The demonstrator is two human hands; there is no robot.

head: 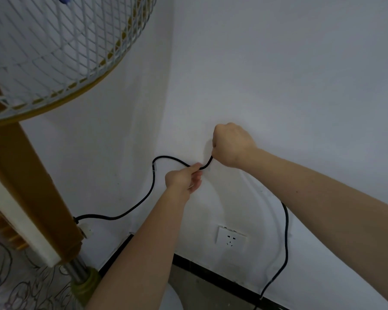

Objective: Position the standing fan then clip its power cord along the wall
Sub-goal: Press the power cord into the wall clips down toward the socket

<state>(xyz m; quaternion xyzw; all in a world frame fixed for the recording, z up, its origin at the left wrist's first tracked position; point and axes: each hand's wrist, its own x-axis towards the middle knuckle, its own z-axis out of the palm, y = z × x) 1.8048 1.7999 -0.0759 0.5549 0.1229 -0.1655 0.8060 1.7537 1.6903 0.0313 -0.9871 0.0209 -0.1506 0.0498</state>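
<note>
Clearly limp and light, power cord point(154, 175) sagging mid-frame, pinched by left hand point(184, 179) and fisted by right hand point(232, 145); best gripped close beside each clip point.

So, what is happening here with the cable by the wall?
A person is routing the thin black power cord of the white-and-yellow standing fan along the white wall. The left hand pinches the cord, and the right hand, closed in a fist, holds it against the wall a little higher. One small clear clip seems already fixed. The white wall socket below is empty.
</note>
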